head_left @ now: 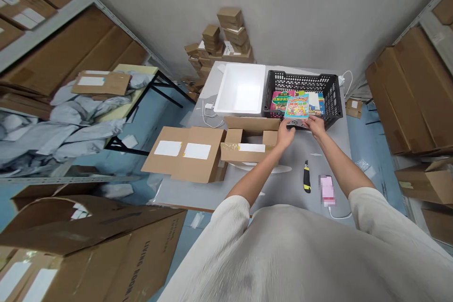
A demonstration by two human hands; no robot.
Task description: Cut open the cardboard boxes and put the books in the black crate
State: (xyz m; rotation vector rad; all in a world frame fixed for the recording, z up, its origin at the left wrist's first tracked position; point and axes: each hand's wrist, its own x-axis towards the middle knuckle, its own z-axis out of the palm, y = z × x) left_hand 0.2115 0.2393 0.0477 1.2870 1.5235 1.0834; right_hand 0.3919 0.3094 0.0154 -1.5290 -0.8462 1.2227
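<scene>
Between my two hands is a stack of colourful picture books (pixel 297 106), held over the near rim of a black plastic crate (pixel 334 99). My left hand (pixel 285 133) closes on the stack's left lower side, and my right hand (pixel 314 124) grips its right corner. More books (pixel 279 100) with pink, green and blue covers lie inside the crate. Left of my left forearm stands an open cardboard box (pixel 230 152) with its flaps up and a white label on its near side. How many books are in the stack I cannot tell.
A white plastic bin (pixel 221 92) stands beside the crate. Flattened cardboard boxes (pixel 177 163) overhang the table's left side. On the right lie a black and yellow utility knife (pixel 306 178) and a phone (pixel 328 190) on its cable. Small boxes (pixel 233 33) are piled by the wall.
</scene>
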